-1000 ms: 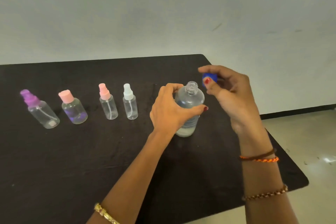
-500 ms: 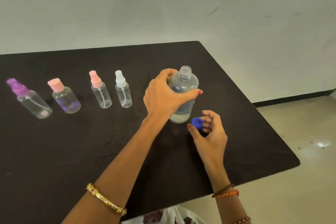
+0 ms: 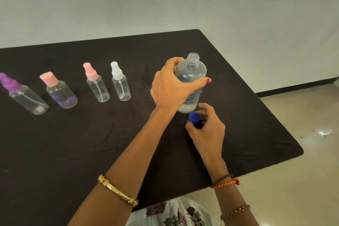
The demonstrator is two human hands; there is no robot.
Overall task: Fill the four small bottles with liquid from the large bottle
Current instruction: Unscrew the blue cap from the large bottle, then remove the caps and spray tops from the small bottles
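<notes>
Our right hand (image 3: 207,130) now lower, pinching blue cap (image 3: 194,117) near desk (image 3: 73,152), left hand (image 3: 170,86) gripping uncapped large bottle (image 3: 192,71), hiding its label, purple bottle (image 3: 22,93) cut off.

Hidden, cropped and unreadable parts of the scene

The left hand (image 3: 171,86) covers the left flank of the large bottle (image 3: 192,71), and the label print below its thumb is too small to read. The right hand (image 3: 207,126) hides the lower side of the blue cap (image 3: 194,117), so whether the cap touches the counter (image 3: 91,143) cannot be told. The purple-topped bottle (image 3: 23,95) is blurred, its nozzle cut by the left edge. The counter runs off the left and bottom edges. Both forearms and the floral garment (image 3: 174,214) are cropped at the bottom.
</notes>
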